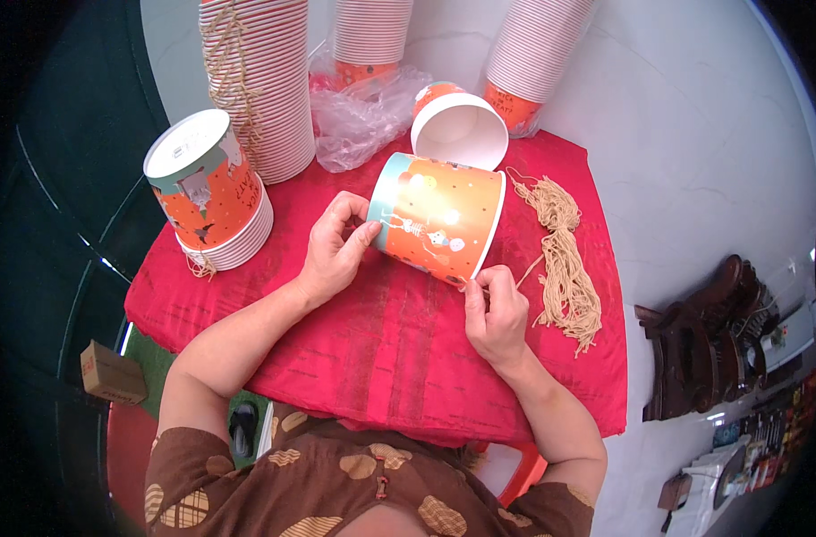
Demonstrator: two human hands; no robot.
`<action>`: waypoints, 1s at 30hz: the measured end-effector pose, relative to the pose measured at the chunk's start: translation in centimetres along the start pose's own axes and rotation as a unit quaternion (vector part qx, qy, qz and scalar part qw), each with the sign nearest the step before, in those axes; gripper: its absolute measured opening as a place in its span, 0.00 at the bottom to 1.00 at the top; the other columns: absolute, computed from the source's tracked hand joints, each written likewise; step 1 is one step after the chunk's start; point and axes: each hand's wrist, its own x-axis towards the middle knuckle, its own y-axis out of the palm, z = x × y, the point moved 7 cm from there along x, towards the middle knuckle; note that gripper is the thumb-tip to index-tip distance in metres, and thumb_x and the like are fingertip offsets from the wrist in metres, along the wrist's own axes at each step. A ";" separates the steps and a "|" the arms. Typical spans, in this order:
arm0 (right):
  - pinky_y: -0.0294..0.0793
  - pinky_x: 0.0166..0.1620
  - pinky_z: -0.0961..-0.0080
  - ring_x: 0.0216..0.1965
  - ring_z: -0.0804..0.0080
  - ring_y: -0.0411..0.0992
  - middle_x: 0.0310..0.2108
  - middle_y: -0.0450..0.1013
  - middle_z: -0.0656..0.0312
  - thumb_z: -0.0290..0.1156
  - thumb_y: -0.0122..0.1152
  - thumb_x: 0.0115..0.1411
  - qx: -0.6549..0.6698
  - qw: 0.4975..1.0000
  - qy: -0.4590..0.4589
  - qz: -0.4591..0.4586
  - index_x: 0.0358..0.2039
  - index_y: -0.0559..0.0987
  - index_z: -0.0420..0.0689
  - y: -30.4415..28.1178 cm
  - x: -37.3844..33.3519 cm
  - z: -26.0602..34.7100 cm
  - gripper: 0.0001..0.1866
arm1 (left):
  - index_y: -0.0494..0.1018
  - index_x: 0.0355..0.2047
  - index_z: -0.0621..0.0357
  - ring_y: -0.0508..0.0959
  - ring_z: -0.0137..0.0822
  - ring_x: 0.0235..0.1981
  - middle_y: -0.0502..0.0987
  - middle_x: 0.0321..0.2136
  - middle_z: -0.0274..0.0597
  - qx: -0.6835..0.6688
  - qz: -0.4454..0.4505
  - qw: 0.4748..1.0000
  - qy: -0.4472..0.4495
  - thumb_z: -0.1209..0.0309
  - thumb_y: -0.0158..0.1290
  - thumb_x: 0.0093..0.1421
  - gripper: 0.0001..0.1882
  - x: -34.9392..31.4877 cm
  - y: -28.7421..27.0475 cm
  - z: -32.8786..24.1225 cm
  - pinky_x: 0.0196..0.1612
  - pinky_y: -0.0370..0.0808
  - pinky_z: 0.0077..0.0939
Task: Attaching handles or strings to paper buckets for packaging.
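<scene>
An orange paper bucket (439, 219) with a teal band and a skeleton print lies on its side in front of me, its white rim to the right. My left hand (336, 249) grips it at the teal base end, thumb on the outside. At the lower edge of the rim, my right hand (497, 315) pinches a beige string, its thumb and forefinger pressed together. Beside that hand, on the right of the table, rests a tied bundle of beige strings (565, 259). Whether the string passes through the bucket wall is hidden by my fingers.
Behind the bucket another paper bucket (460, 134) lies with its mouth toward me. A short upside-down stack (216, 201) stands at left, near a tall stack (265, 89) draped with strings. Two more stacks (372, 36) (538, 54) and a clear plastic bag (363, 116) are at the back. A red cloth (354, 358) covers the table.
</scene>
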 end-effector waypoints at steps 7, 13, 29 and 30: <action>0.70 0.22 0.68 0.20 0.61 0.72 0.24 0.68 0.55 0.18 0.59 0.56 0.001 0.999 -0.020 0.031 0.30 0.69 0.38 0.6 -0.3 0.6 0.07 | 0.69 0.34 0.63 0.70 0.24 0.31 0.69 0.33 0.35 0.013 -0.007 1.000 -0.011 0.76 0.54 0.61 0.05 0.1 -0.4 0.4 0.34 0.69 0.18; 0.70 0.21 0.64 0.19 0.57 0.71 0.22 0.67 0.55 0.20 0.63 0.51 -0.003 0.997 -0.049 0.065 0.27 0.69 0.40 1.5 -0.4 1.1 0.09 | 0.70 0.36 0.63 0.70 0.22 0.32 0.71 0.31 0.31 -0.045 -0.028 0.997 -0.055 0.72 0.53 0.65 0.06 0.2 -0.9 0.2 0.36 0.70 0.18; 0.75 0.32 0.61 0.30 0.53 0.73 0.34 0.72 0.51 0.30 0.66 0.50 0.045 0.993 -0.049 0.096 0.37 0.75 0.37 0.7 0.2 1.6 0.16 | 0.69 0.39 0.62 0.70 0.22 0.36 0.71 0.35 0.33 -0.099 0.038 0.994 -0.026 0.71 0.48 0.67 0.06 0.7 -0.5 -1.0 0.38 0.70 0.18; 0.75 0.35 0.60 0.32 0.51 0.73 0.36 0.72 0.50 0.31 0.66 0.50 0.060 0.994 -0.047 0.082 0.38 0.75 0.37 0.3 0.2 1.5 0.17 | 0.69 0.40 0.63 0.71 0.23 0.37 0.71 0.37 0.35 -0.091 0.047 0.995 -0.001 0.72 0.48 0.67 0.06 0.7 -0.3 -1.5 0.39 0.70 0.19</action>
